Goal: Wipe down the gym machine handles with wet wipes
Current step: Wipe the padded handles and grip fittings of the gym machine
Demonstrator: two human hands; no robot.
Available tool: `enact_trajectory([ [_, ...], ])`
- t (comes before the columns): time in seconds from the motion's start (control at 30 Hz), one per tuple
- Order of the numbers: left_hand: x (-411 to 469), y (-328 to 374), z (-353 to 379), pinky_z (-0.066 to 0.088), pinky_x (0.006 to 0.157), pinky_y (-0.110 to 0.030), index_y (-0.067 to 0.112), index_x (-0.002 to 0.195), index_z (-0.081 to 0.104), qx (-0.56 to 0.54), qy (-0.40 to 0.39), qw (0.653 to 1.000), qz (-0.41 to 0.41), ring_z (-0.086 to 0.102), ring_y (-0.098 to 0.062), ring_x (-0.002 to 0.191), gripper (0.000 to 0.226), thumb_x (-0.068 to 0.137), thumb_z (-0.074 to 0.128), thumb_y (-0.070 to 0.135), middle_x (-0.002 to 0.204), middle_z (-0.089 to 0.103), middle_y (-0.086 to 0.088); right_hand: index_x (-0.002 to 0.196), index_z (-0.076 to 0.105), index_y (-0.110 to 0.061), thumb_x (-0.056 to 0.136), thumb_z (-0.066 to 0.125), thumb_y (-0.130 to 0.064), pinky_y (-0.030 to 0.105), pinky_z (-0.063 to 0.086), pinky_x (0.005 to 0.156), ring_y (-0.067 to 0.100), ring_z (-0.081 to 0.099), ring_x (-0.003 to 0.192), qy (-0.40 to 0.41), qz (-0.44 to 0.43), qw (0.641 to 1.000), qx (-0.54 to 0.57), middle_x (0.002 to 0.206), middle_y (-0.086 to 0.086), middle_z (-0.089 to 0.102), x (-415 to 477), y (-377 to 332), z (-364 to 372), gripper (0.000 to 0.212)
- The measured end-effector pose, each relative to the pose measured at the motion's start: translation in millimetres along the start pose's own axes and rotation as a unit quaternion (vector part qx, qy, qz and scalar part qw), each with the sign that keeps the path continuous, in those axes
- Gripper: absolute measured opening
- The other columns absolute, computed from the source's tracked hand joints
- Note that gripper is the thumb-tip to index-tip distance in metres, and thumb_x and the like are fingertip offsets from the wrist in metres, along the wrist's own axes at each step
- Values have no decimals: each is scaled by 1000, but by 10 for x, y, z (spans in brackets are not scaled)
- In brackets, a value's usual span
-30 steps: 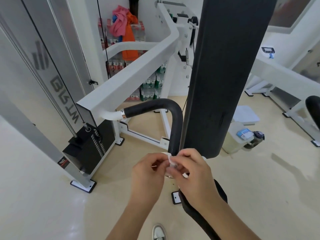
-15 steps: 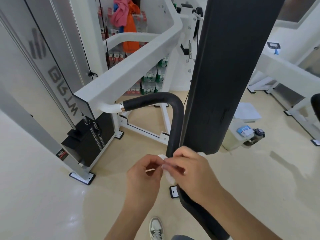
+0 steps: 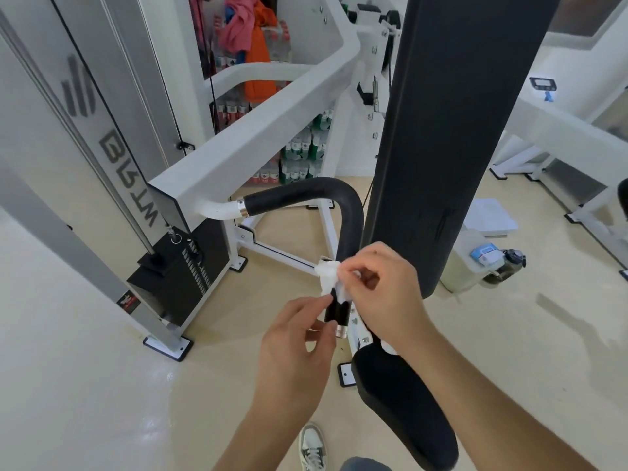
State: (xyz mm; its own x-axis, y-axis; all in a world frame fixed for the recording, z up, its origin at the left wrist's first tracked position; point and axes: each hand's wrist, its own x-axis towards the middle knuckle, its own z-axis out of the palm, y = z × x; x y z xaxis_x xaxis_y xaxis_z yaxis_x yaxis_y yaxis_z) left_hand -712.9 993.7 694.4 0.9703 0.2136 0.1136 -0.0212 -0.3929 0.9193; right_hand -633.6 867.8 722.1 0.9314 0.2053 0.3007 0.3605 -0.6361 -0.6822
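Beige floor (image 3: 102,385) behind, right hand (image 3: 384,294) pinches, half hiding, a crumpled white wipe (image 3: 328,278) on the black handle (image 3: 306,195); left hand (image 3: 295,341) curls beside it, hold unclear

I read the handle (image 3: 306,195) as a black padded tube, chrome-collared at both ends, running in from 9 o'clock, then bending down toward 6 o'clock. The wet wipe (image 3: 328,278) is white and crumpled, lying against the vertical leg's 9 o'clock side.

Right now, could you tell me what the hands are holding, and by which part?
A white wet wipe at the black handle: the right hand pinches its upper edge, and the left hand appears to pinch its lower corner.
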Motion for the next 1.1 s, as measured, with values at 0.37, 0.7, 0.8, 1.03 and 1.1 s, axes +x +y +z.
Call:
enact_trajectory([
  [0.37, -43, 31, -3, 48, 73, -8, 37, 119, 59, 2, -1, 1000, 12, 58, 0, 92, 35, 88, 64, 23, 111, 53, 21, 76, 70, -13, 83, 68, -11, 11, 41, 62, 4, 53, 68, 29, 16, 999, 9, 79, -11, 55, 33, 28, 5, 8],
  [0.7, 7, 13, -2, 49, 73, -9, 25, 124, 61, -4, 26, 1000, 9, 59, 2, 92, 34, 90, 60, 20, 113, 53, 18, 77, 69, -15, 82, 67, -8, 10, 38, 59, 2, 49, 63, -25, -21, 999, -40, 72, -10, 55, 26, -39, -84, 9],
  [0.8, -5, -5, 1, 50, 71, -11, 27, 124, 61, -3, 25, 1000, 5, 60, -3, 91, 36, 89, 63, 18, 112, 55, 17, 92, 72, -16, 88, 60, -14, 7, 30, 59, -6, 44, 63, -58, -42, 994, -82, 76, -13, 48, -130, -74, -54, 12],
  [1.03, -58, -55, 37, 46, 64, -5, 23, 111, 69, 26, 17, 999, -10, 60, -1, 83, 35, 80, 73, 8, 100, 60, 15, 83, 75, -21, 84, 68, -27, 19, 50, 64, 6, 55, 71, -148, -33, 986, -65, 84, -10, 54, -205, -131, -80, 9],
  [1.1, -54, -37, 33, 44, 65, -4, 26, 112, 68, 20, 15, 999, -25, 60, 0, 84, 35, 81, 73, 11, 99, 59, 17, 90, 73, -17, 84, 70, -24, 18, 51, 71, 4, 54, 75, -126, -59, 987, -84, 89, -9, 55, -59, -108, -114, 10],
])
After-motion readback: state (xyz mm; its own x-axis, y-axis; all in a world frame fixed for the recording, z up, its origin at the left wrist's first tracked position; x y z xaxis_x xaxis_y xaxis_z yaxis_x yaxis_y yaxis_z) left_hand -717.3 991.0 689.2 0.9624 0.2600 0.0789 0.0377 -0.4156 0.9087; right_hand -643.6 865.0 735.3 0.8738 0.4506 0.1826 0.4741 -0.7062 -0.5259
